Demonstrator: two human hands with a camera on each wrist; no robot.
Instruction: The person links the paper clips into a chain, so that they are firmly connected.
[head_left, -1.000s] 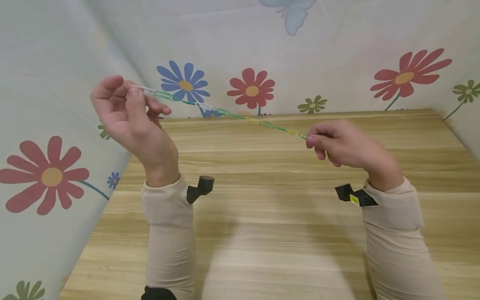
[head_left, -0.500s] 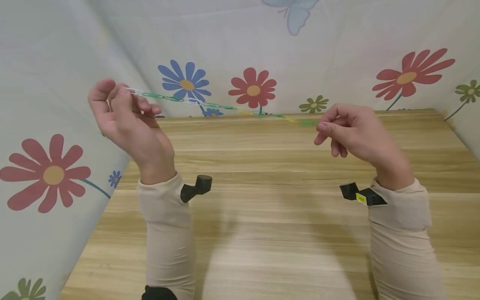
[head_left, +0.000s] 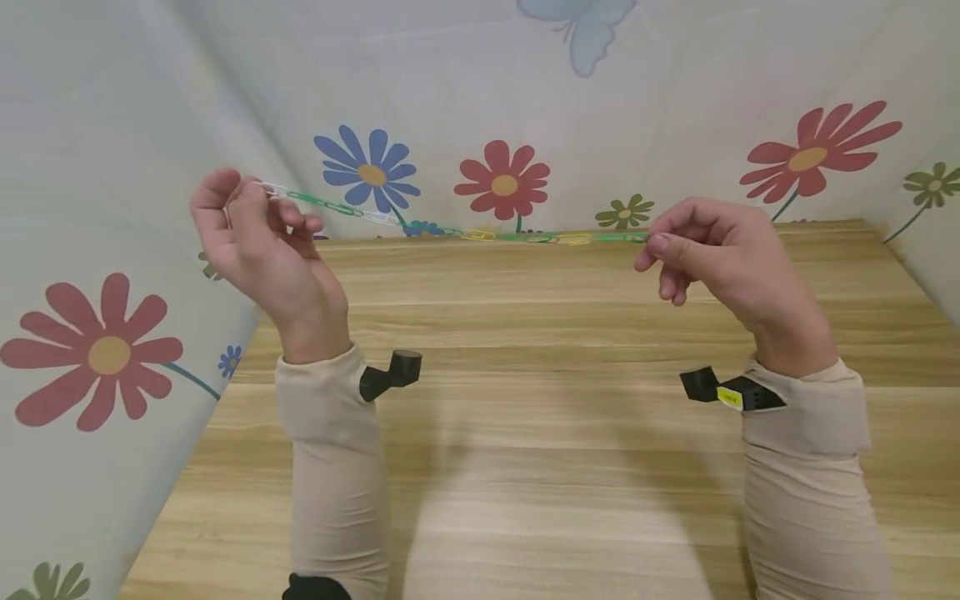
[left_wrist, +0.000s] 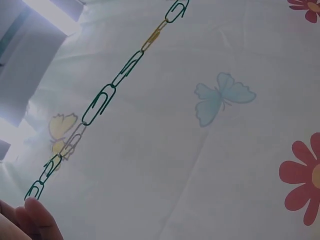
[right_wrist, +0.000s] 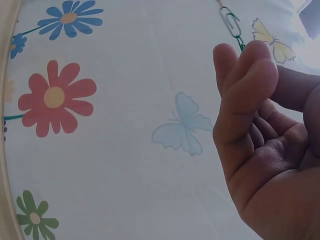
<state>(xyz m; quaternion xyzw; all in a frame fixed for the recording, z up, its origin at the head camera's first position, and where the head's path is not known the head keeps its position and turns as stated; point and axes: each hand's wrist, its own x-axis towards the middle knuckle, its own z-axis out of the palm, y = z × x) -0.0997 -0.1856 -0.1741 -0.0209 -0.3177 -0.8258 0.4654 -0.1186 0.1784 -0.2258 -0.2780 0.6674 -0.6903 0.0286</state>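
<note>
A chain of linked paper clips point(head_left: 480, 235) in green, white and yellow spans the air between my two hands, above the far edge of the table. Its white end is pinched between thumb and finger of my left hand point(head_left: 262, 258), palm turned up. At the other end, a green clip is pinched by my right hand point(head_left: 731, 262), which is slightly lower. In the left wrist view the chain point(left_wrist: 99, 104) runs diagonally up from the fingertips. The right wrist view shows only a short piece of chain point(right_wrist: 231, 22) beyond the curled fingers; the fingers hide the rest.
Below lies a wood-grain table point(head_left: 540, 483). A pale cloth backdrop point(head_left: 420, 67) printed with flowers and butterflies rises behind it and on both sides. Black camera mounts point(head_left: 405, 368) sit on the wrists over beige sleeves point(head_left: 337, 483).
My right hand has moved up and a little right, bringing its end of the chain higher. The chain, slanting before, now sags slightly. My left hand has shifted only a little.
</note>
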